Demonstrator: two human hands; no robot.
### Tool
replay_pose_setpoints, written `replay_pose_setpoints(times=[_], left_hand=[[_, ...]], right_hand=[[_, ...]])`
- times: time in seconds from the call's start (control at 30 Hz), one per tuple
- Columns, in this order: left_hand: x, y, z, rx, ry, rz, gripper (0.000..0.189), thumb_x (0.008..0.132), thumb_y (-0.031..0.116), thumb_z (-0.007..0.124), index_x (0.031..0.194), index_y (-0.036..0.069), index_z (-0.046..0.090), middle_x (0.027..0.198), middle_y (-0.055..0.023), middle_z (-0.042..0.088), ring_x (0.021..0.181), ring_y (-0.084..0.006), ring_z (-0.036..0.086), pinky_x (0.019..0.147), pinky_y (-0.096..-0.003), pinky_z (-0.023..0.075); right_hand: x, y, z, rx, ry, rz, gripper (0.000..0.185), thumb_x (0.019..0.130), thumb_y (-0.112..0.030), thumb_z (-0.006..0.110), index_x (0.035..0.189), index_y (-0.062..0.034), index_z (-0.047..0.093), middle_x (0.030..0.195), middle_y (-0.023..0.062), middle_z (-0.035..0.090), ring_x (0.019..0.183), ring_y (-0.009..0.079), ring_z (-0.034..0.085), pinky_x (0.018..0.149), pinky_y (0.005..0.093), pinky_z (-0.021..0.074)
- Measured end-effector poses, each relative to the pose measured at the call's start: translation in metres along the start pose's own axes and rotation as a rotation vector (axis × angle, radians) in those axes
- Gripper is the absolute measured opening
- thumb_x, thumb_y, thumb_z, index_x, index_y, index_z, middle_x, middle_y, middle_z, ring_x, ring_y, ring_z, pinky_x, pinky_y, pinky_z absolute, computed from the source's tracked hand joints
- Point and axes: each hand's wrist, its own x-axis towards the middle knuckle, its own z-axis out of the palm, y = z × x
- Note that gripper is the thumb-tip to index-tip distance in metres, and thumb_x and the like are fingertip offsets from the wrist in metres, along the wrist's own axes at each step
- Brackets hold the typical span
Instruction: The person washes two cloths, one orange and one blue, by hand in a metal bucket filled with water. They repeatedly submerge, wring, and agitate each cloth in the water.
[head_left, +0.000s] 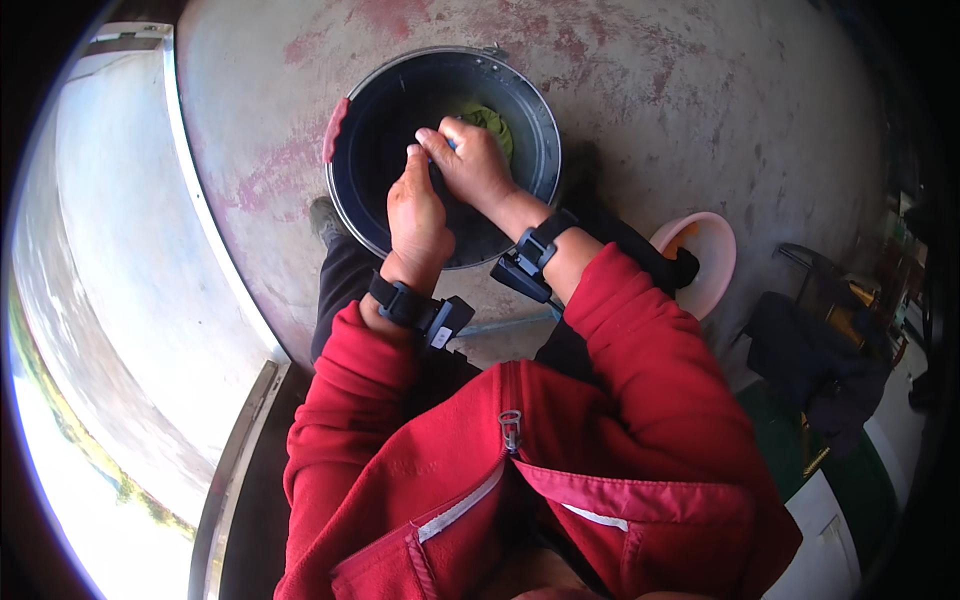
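Note:
A round, dark-lined metal bucket (360, 202) stands on the floor between my knees, with a red grip on its handle at the left rim. Over its mouth my left hand (417, 217) and my right hand (480, 165) meet, thumbs up and fingers curled. Small bits of a blue thing (451, 143) show between them; both hands seem closed on it, though most of it is hidden. Behind my right hand, a yellow-green cloth (491, 124) lies in the bucket. The dark interior hides whatever else is inside.
To the right, a pink basin (716, 262) holds something orange and something black. Dark fabric (810, 360) hangs over a chair-like frame farther right. A metal door frame (217, 247) runs along the left, bright outside. The concrete floor (675, 112) has worn red paint.

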Motion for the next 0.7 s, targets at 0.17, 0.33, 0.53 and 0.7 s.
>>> replay_pose_setpoints(times=[0.17,0.33,0.53,0.7], left_hand=[[0.024,-0.001,-0.013,-0.115,-0.358,0.042,0.041,0.105,0.031,0.041,0.078,0.005,0.056,0.059,-0.0021,0.049,0.056,-0.0098,0.049,0.05,-0.0301,0.0406],[0.004,-0.015,-0.003,0.147,-0.172,0.081,0.045,0.103,0.039,0.044,0.076,0.007,0.061,0.065,0.0056,0.048,0.057,-0.0055,0.037,0.05,-0.0248,0.0293],[0.0,0.005,-0.012,0.468,-0.692,0.221,0.038,0.096,0.044,0.059,0.091,0.006,0.06,0.068,0.008,0.045,0.063,-0.0036,0.04,0.055,-0.0229,0.0336],[0.018,0.007,-0.025,1.14,-0.625,0.381,0.028,0.08,0.023,0.072,0.098,0.002,0.067,0.087,-0.0196,0.067,0.08,-0.0339,0.066,0.072,-0.0376,0.0506]], right_hand=[[-0.02,0.002,-0.001,0.111,-0.134,-0.411,0.035,0.092,-0.026,0.063,0.068,-0.004,0.051,0.062,0.0196,0.055,0.064,0.04,0.062,0.051,0.0411,0.0472],[-0.006,0.038,0.001,-0.081,-0.048,-0.123,0.034,0.09,-0.034,0.063,0.071,-0.0065,0.059,0.069,0.0203,0.062,0.065,0.0412,0.063,0.054,0.0468,0.0488],[0.01,0.045,-0.039,0.451,-0.114,0.028,0.04,0.094,-0.038,0.062,0.074,-0.0041,0.061,0.062,-0.0018,0.052,0.061,0.0074,0.043,0.056,0.0271,0.0381],[0.012,0.015,-0.074,1.141,-0.092,0.221,0.018,0.092,-0.027,0.069,0.083,-0.0123,0.063,0.077,-0.0082,0.056,0.07,0.002,0.049,0.063,0.0205,0.041]])
